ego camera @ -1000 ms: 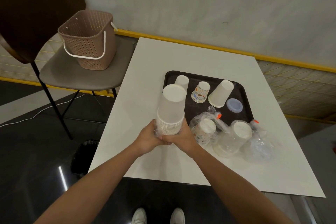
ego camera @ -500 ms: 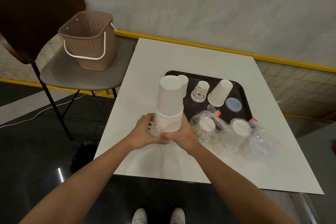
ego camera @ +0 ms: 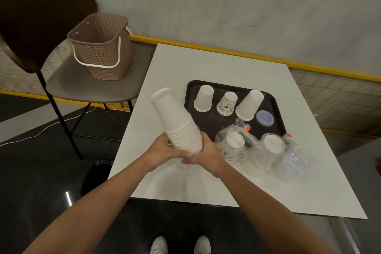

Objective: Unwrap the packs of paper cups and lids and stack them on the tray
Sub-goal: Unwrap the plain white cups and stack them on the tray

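Note:
A stack of white paper cups (ego camera: 176, 118), upside down and tilted to the left, is held above the table's near-left part. My left hand (ego camera: 159, 151) and my right hand (ego camera: 205, 153) both grip its rim end, where crumpled clear wrap (ego camera: 188, 166) hangs below my hands. The black tray (ego camera: 274, 107) behind holds a small white cup stack (ego camera: 204, 98), a printed cup stack (ego camera: 226, 102), a larger white cup stack (ego camera: 249, 104) and a blue-grey lid (ego camera: 265, 117). A wrapped printed cup pack (ego camera: 232, 144) and wrapped lid packs (ego camera: 266, 153) lie at the tray's near edge.
The white table (ego camera: 185, 64) ends close to my body and at the left beside my hands. A chair (ego camera: 90, 88) with a brown plastic basket (ego camera: 103, 45) stands left of the table. Loose clear wrap (ego camera: 294, 161) lies at the right.
The cup stack has tipped from nearly upright to leaning left and away. My hands have stayed at its rim end, and the wrap now hangs bunched below them.

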{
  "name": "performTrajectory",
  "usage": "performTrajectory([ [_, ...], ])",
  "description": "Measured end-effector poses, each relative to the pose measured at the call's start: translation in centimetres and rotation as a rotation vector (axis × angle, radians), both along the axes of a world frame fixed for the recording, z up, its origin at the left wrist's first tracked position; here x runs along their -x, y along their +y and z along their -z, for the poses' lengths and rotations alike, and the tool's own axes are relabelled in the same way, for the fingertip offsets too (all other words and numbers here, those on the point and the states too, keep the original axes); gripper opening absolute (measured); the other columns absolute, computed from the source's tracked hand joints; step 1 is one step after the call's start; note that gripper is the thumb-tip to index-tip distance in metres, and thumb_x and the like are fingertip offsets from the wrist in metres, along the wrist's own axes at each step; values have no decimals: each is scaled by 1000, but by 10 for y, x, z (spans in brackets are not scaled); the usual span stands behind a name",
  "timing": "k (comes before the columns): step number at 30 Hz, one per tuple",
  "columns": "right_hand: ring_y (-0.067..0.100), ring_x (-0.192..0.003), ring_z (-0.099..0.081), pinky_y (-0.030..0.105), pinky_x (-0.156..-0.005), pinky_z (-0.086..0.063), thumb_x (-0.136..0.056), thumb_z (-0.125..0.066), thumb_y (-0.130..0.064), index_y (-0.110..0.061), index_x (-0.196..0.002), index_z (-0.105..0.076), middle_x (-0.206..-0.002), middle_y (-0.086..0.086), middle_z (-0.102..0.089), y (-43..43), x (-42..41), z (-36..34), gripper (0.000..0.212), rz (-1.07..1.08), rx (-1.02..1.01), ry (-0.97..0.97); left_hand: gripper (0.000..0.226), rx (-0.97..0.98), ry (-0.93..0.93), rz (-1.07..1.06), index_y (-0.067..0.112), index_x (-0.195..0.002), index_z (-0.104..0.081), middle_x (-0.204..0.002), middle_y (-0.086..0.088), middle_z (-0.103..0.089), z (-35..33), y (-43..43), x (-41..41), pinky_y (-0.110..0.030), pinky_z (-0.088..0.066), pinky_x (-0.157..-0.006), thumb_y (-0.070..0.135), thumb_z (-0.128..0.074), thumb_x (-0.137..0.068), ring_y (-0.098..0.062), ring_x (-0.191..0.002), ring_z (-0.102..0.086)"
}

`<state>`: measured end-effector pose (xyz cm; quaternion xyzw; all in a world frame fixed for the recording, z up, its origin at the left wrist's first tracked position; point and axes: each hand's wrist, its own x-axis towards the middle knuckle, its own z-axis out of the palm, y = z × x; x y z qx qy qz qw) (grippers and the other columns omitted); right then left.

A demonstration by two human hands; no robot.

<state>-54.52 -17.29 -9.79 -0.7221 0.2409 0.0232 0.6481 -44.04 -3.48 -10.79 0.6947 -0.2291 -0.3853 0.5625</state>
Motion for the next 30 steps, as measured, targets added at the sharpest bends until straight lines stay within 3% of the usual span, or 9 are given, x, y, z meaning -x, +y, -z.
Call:
performTrajectory([
  [4,11,-104,-52,15,-67,-53,-59,-81,9,-19,-127,-36,-115,-1,-52,3,-1,7,86,5,12,35,90,19,7,-39,29,-123,-49,-115,11,-59,-2,-4,7,-20,-47,-85,41,-87,-43,-8,-109,-53],
  [6,15,-108,-53,17,-69,-53,-58,-82,9,-18,-127,-37,-118,1,-52,4,-2,9,87,14,19,40,80,45,26,-41,31,-121,-48,-113,12,-59,-4,-6,10,-15,-47,-80,27,-89,-52,-4,-107,-54],
  [9,18,-110,-55,26,-79,-55,-56,-83,7,-15,-131,-38,-119,1,-55,2,-3,15,91,22,51,68,74,80,48,-5,34,-115,-52,-109,9,-63,-4,-8,16,-21,-52,-83,27,-88,-51,-7,-106,-58],
  [13,21,-112,-58,39,-83,-57,-47,-88,-4,-15,-131,-42,-120,2,-59,2,-3,17,96,27,53,93,73,118,84,-18,32,-114,-56,-107,8,-65,-2,-10,21,-19,-53,-75,29,-86,-47,-9,-104,-61],
  [19,12,-105,-55,14,-70,-50,-61,-82,5,-14,-129,-46,-115,-3,-58,0,1,10,80,20,31,67,75,137,64,-95,35,-111,-55,-107,10,-65,3,-11,19,-20,-54,-75,25,-85,-44,-6,-102,-61],
  [22,6,-91,-59,10,-64,-49,-66,-78,8,-12,-120,-53,-104,-3,-62,2,3,10,62,47,16,39,72,145,25,-125,35,-107,-57,-100,14,-67,5,-13,17,-18,-53,-73,22,-87,-43,0,-95,-63],
  [24,13,-96,-61,13,-68,-52,-67,-78,6,-14,-119,-54,-106,-1,-63,4,3,12,61,65,25,31,68,141,-6,-130,34,-106,-58,-96,15,-68,6,-14,15,-20,-54,-72,18,-87,-47,1,-93,-63],
  [27,13,-119,-51,20,-87,-48,-66,-79,3,-22,-140,-36,-127,-7,-53,7,4,10,90,19,58,1,74,123,-48,-118,29,-114,-56,-101,13,-68,12,-14,13,-22,-55,-78,15,-87,-48,-1,-97,-63],
  [30,-2,-117,-41,3,-85,-39,-69,-70,15,-21,-146,-16,-129,-15,-40,7,5,5,100,-48,80,-34,93,70,-81,-81,29,-130,-44,-117,9,-61,24,-12,10,-26,-51,-89,16,-89,-50,-8,-111,-58],
])
